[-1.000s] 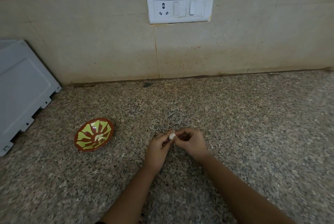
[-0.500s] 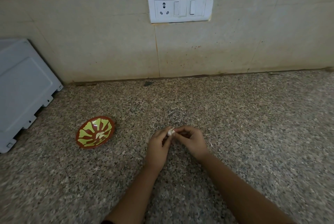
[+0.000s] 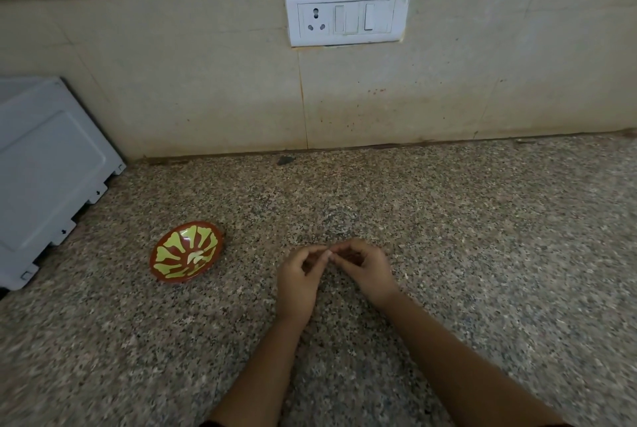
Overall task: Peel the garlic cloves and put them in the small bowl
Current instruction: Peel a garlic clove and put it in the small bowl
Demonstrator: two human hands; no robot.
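Observation:
My left hand (image 3: 298,278) and my right hand (image 3: 367,271) meet fingertip to fingertip just above the speckled counter (image 3: 448,254). Together they pinch a small garlic clove (image 3: 329,253), of which only a pale speck shows between the curled fingers. The small bowl (image 3: 169,256), brown with a yellow-green leaf pattern, sits on the counter to the left of my hands, about a hand's width from my left hand. A pale piece lies in its middle; I cannot tell whether it is a clove or part of the pattern.
A grey-white appliance (image 3: 44,171) leans at the left edge, behind the bowl. The tiled wall carries a white socket and switch plate (image 3: 346,16). A small dark chip (image 3: 285,160) lies where counter meets wall.
The white clove, plainly seen between the fingertips before, is now almost hidden by the closing fingers. Both hands stay in the same spot; the bowl has not moved.

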